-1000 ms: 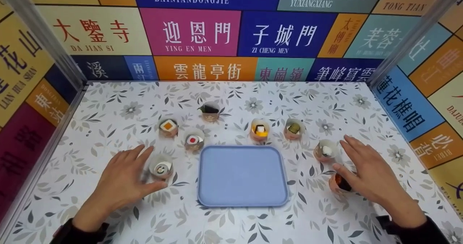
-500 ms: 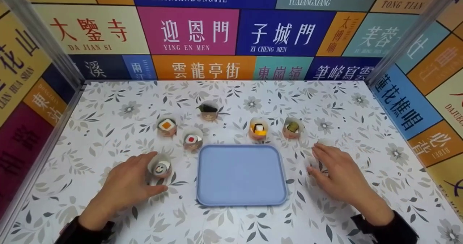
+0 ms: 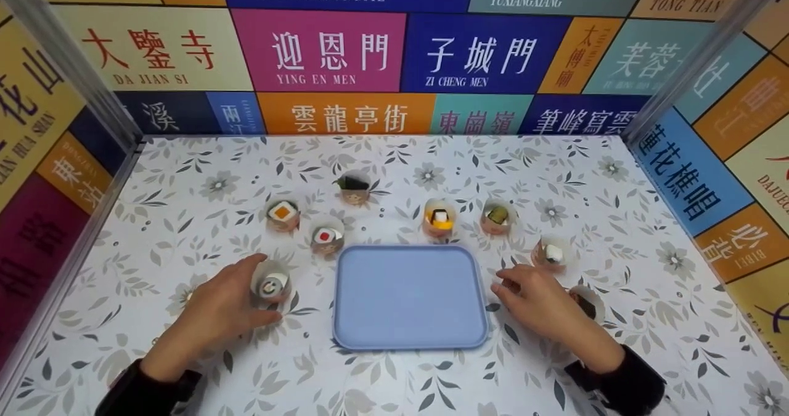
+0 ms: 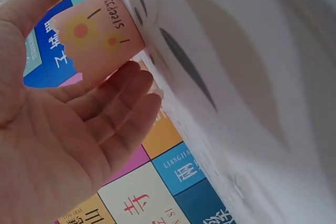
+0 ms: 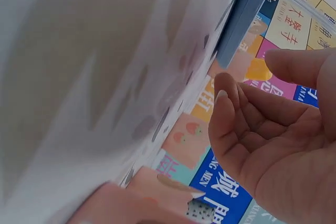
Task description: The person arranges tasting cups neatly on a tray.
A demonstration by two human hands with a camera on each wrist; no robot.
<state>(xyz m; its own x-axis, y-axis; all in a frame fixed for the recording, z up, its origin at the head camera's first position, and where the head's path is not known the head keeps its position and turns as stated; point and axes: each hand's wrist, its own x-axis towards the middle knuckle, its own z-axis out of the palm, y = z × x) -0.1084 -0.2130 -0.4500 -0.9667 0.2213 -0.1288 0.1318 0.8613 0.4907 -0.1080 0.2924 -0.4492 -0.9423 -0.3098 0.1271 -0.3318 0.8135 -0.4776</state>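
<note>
My left hand (image 3: 216, 299) rests low beside a small paper cup (image 3: 271, 282) that holds a round white sushi roll piece with a patterned centre. Thumb and fingers spread on either side of this cup. In the left wrist view the pink cup (image 4: 97, 38) reads "sleepyy", with the fingers close to its base. My right hand (image 3: 542, 299) hovers at the right edge of the blue tray (image 3: 410, 296), fingers loosely bent and holding nothing. The right wrist view shows a gap between its thumb and fingertips. Behind that hand a cup with dark and reddish contents (image 3: 585, 305) is partly hidden.
Farther back stand cups with an orange-centred roll (image 3: 283, 214), a red-centred roll (image 3: 325, 236), a dark green piece (image 3: 354, 187), a yellow-and-white piece (image 3: 439, 217), a green piece (image 3: 496, 216) and a white piece (image 3: 552, 254). Lettered panels (image 3: 320, 52) wall the floral table.
My right hand has moved left from the right-hand cups to the tray's edge, uncovering the cup with the white piece. The left hand stays by its cup, its fingers slightly closer around it.
</note>
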